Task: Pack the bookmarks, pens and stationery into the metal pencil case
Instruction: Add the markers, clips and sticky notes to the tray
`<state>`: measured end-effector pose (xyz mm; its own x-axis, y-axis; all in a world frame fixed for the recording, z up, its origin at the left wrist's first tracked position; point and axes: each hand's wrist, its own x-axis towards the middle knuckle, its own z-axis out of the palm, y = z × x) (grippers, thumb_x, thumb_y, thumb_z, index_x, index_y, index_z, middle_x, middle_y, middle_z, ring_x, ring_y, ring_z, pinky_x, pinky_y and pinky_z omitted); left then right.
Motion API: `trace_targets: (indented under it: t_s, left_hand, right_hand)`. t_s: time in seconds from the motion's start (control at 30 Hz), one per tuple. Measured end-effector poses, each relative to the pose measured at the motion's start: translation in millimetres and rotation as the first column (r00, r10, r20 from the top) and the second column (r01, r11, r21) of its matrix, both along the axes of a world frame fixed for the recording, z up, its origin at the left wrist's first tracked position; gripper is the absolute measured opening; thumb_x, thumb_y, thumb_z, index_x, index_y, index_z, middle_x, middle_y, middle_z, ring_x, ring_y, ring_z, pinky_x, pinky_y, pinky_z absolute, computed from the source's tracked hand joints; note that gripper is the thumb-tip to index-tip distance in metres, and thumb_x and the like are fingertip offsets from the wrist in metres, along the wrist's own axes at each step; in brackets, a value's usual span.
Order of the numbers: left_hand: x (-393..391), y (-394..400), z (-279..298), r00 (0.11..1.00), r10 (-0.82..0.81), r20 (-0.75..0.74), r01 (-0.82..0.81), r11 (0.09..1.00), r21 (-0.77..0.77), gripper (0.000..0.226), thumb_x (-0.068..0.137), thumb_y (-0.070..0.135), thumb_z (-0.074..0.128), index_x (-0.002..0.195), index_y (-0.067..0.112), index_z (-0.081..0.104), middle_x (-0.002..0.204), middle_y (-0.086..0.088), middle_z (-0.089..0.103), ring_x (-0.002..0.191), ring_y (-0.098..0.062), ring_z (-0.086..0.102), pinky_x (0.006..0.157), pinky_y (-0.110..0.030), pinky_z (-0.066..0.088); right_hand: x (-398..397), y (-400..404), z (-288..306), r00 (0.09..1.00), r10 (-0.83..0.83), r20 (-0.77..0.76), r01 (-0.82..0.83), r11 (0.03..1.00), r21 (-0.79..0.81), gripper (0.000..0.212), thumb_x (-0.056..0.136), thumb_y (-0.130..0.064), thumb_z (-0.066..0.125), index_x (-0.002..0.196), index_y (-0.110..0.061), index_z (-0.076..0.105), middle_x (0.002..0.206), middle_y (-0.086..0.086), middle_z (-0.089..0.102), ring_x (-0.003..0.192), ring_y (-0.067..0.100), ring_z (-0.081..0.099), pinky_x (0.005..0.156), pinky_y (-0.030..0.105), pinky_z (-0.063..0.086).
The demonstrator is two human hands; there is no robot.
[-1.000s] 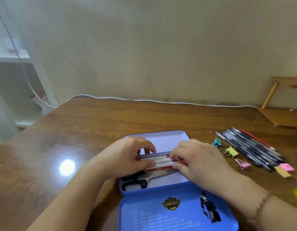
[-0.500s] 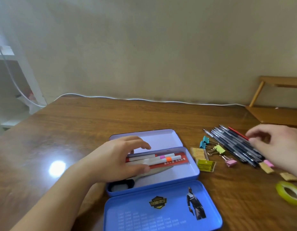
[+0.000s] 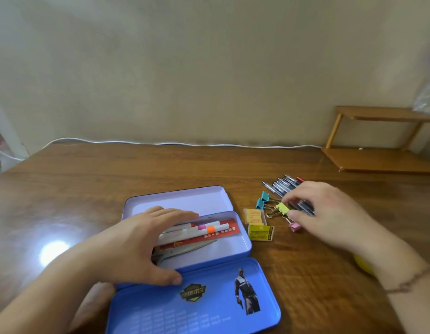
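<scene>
The pencil case (image 3: pixel 243 239) sits open at the table's (image 3: pixel 88 179) near centre — one lid (image 3: pixel 175 198) lies behind it, another (image 3: pixel 209 307) in front. Markers (image 3: pixel 197 229) and scissors (image 3: pixel 190 247) lie inside. The left hand (image 3: pixel 137 244) rests on the case's left part. To the right lie binder clips (image 3: pixel 282 208), then pens (image 3: pixel 285 185) farther back — the right hand (image 3: pixel 329 213) over them.

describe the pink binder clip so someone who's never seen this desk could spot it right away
Start at the open blue metal pencil case on the wooden table, then look right, past the yellow packet. The pink binder clip lies there, just under the right hand. It is the nearest clip in the row, the only pink one; the others are teal or yellow-green.
</scene>
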<state>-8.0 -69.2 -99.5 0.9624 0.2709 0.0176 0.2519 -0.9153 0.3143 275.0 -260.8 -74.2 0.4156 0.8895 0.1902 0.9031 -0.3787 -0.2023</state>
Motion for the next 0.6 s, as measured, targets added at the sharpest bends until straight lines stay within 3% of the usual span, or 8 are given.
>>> trace_targets:
  t_s: [0.1, 0.27, 0.4, 0.5, 0.6]
  left_hand:
    - [-0.2, 0.1, -1.2, 1.000, 0.002, 0.010, -0.002, 1.000, -0.001, 0.088, 0.061, 0.070, 0.073, 0.130, 0.070, 0.018, 0.135, 0.047, 0.027, 0.130, 0.019, 0.023, 0.103, -0.005, 0.025]
    - [-0.3, -0.5, -2.9, 0.998, 0.004, 0.061, -0.004, 1.000, -0.010, 0.080, 0.065, 0.080, 0.062, 0.132, 0.067, 0.020, 0.140, 0.044, 0.025, 0.132, 0.019, 0.020, 0.109, -0.012, 0.026]
    - [4.9, -3.4, -5.8, 0.996, -0.035, 0.084, 0.034, 0.999, 0.013, 0.074, 0.073, 0.083, 0.052, 0.140, 0.057, 0.033, 0.151, 0.036, 0.022, 0.140, 0.010, 0.020, 0.112, -0.021, 0.025]
    - [8.4, -4.8, -7.1, 0.992, -0.082, 0.091, 0.077, 0.995, 0.065, 0.075, 0.078, 0.081, 0.048, 0.144, 0.046, 0.041, 0.151, 0.036, 0.027, 0.143, 0.008, 0.018, 0.116, -0.024, 0.020]
    - [9.0, -3.4, -8.7, 0.992, -0.097, 0.083, 0.088, 0.991, 0.097, 0.074, 0.080, 0.082, 0.043, 0.143, 0.044, 0.043, 0.147, 0.039, 0.032, 0.144, 0.010, 0.012, 0.118, -0.025, 0.016]
  right_hand:
    - [-6.6, 11.1, -16.0, 0.990, -0.028, 0.141, 0.041, 0.995, -0.087, 0.038, 0.094, -0.044, 0.049, 0.132, -0.040, 0.051, 0.125, -0.021, 0.051, 0.118, 0.008, 0.041, 0.086, 0.029, 0.044]
    - [-8.3, 26.4, -27.3, 0.945, -0.218, 0.244, 0.235, 0.971, -0.046, 0.042, 0.092, -0.055, 0.047, 0.123, -0.031, 0.061, 0.117, -0.010, 0.058, 0.111, 0.014, 0.046, 0.071, 0.028, 0.041]
    - [-8.0, 29.7, -31.4, 0.938, -0.296, 0.182, 0.299, 0.954, 0.014, 0.035, 0.086, -0.057, 0.056, 0.107, -0.033, 0.068, 0.102, -0.010, 0.062, 0.097, 0.014, 0.046, 0.064, 0.028, 0.042]
    - [-5.2, 27.6, -30.7, 0.950, -0.312, 0.017, 0.308, 0.944, 0.120, 0.019, 0.084, -0.048, 0.065, 0.097, -0.035, 0.067, 0.088, -0.010, 0.060, 0.088, 0.012, 0.044, 0.051, 0.023, 0.032]
    - [-2.6, 24.4, -27.5, 0.953, -0.290, -0.086, 0.303, 0.915, 0.267, 0.005, 0.086, -0.039, 0.067, 0.086, -0.035, 0.064, 0.090, -0.005, 0.067, 0.082, 0.014, 0.051, 0.051, 0.021, 0.034]
